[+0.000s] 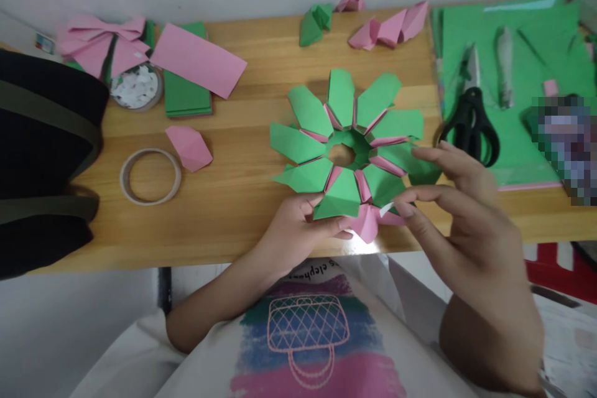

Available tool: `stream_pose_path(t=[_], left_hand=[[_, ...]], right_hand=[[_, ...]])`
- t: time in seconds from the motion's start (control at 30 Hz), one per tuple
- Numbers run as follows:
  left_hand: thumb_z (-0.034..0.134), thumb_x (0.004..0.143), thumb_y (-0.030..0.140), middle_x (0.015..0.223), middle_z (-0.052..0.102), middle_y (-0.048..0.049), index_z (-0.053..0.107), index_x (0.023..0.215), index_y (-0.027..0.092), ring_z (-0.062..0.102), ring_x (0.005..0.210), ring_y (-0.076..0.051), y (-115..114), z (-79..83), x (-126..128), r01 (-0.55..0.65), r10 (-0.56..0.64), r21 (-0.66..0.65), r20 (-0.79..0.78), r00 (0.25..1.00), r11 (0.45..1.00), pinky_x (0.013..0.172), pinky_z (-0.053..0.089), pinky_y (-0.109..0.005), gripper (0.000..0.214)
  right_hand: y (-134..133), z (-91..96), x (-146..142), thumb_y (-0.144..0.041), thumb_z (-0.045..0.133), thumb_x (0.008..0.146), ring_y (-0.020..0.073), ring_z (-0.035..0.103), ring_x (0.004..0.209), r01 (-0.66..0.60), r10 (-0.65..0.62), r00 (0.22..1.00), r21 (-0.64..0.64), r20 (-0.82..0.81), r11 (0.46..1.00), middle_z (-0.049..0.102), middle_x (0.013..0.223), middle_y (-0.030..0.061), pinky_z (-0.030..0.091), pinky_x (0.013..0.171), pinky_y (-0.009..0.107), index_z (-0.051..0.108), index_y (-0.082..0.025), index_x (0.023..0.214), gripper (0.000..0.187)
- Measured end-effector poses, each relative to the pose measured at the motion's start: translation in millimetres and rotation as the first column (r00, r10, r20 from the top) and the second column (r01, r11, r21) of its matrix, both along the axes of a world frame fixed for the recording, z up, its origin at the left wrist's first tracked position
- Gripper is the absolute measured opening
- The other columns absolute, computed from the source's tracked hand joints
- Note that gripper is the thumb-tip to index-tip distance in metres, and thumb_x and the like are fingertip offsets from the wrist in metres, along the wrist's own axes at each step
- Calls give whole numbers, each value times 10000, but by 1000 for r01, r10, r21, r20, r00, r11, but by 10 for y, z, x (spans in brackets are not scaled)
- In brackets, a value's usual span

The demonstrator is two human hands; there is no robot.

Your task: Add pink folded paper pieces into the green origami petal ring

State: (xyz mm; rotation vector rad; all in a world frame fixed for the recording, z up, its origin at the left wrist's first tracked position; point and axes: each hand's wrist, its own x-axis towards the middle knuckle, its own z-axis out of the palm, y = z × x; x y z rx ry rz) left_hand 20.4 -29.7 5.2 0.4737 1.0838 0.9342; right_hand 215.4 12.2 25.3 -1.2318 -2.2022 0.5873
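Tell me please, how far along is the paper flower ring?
Done: the green paper ring lies on the table with petals all around its centre hole. In hand: the left hand holds the near green petal, and the right hand pinches a small white strip by the pink piece under the near edge. Left, probably: loose pink folded pieces still lie unused at the far edge.

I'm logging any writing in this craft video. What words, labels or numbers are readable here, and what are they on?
"s elephant" (partly hidden, blurred, uncertain): curved black print on the person's shirt, above the basket picture.
Small label at the far left table edge: too small and blurred to read.
Pixelated patch at the right: unreadable.
Nothing legible on the paper wreath, tape roll or scissors.
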Motion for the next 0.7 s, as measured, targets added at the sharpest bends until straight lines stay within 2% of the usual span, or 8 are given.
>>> stream_pose_path(t=[0.2, 0.37, 0.47, 0.57, 0.7], left_hand=[[789, 696, 213, 949, 755, -12, 730, 927, 181, 709, 803, -151, -63, 102, -11, 22, -25, -91, -31, 999, 996, 751, 576, -245, 241], [762, 718, 213, 943, 759, -16, 737, 978, 194, 708, 912, -197, -92, 61, -27, 72, -76, -40, -114, 991, 997, 823, 561, -290, 263], [767, 695, 210, 961, 762, -21, 744, 924, 183, 706, 925, -211, -92, 22, -36, 59, -60, -15, -158, 986, 998, 819, 557, -295, 231], [764, 662, 169, 948, 768, -21, 739, 863, 170, 711, 903, -214, -93, -17, -46, 28, -35, -47, -154, 987, 998, 815, 561, -299, 202], [801, 599, 135, 928, 774, -8, 741, 832, 182, 709, 910, -220, -97, -44, -70, 56, -67, -72, -171, 983, 996, 857, 554, -313, 245]], right_hand=[[-63, 74, -41, -258, 654, 868, 345, 407, 1378, 10, -10, 1000, -10, -19, 1000, 568, 1333, 68, 338, 1137, 586, 652, -255, 886, 18], [-101, 79, -72, -231, 676, 845, 341, 411, 1375, 14, -15, 997, -26, -74, 1000, 583, 1316, 54, 326, 1145, 580, 666, -256, 858, 30], [-123, 54, -78, -217, 685, 835, 327, 415, 1372, 24, -28, 995, -47, -101, 999, 584, 1311, 51, 310, 1153, 574, 673, -253, 852, 42], [-143, 18, -73, -219, 685, 833, 332, 423, 1365, 39, -43, 995, -47, -88, 998, 591, 1300, 59, 312, 1140, 595, 677, -248, 845, 32], [-157, -30, -61, -225, 686, 833, 345, 427, 1364, 34, -35, 998, -20, -50, 999, 601, 1287, 70, 347, 1104, 621, 673, -245, 829, 24]])
